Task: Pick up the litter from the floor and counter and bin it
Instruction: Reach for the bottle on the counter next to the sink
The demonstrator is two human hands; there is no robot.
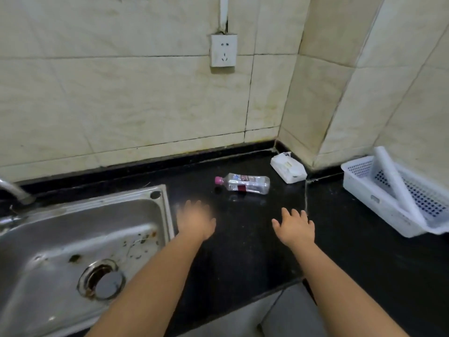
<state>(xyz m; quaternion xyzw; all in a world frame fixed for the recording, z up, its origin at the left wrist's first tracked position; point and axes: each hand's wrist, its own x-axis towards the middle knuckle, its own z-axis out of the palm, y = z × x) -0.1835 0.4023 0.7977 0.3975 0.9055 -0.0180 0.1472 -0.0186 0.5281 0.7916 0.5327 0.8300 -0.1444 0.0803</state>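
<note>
A clear plastic bottle (pixel 244 183) with a pink cap lies on its side on the black counter (pixel 340 239), cap pointing left. A white tissue pack (pixel 288 167) rests in the back corner, to the bottle's right. My left hand (pixel 196 220) hovers over the counter just below and left of the bottle, fingers spread, blurred by motion. My right hand (pixel 295 226) is held out below and right of the bottle, fingers apart. Both hands hold nothing. No bin is in view.
A steel sink (pixel 60 239) with a tap (pixel 14 190) fills the left. A white perforated basket (pixel 379 195) holding a white roll (pixel 396 183) stands at the right. Tiled walls with a socket (pixel 223 50) rise behind; grey floor (pixel 279 317) shows below the counter edge.
</note>
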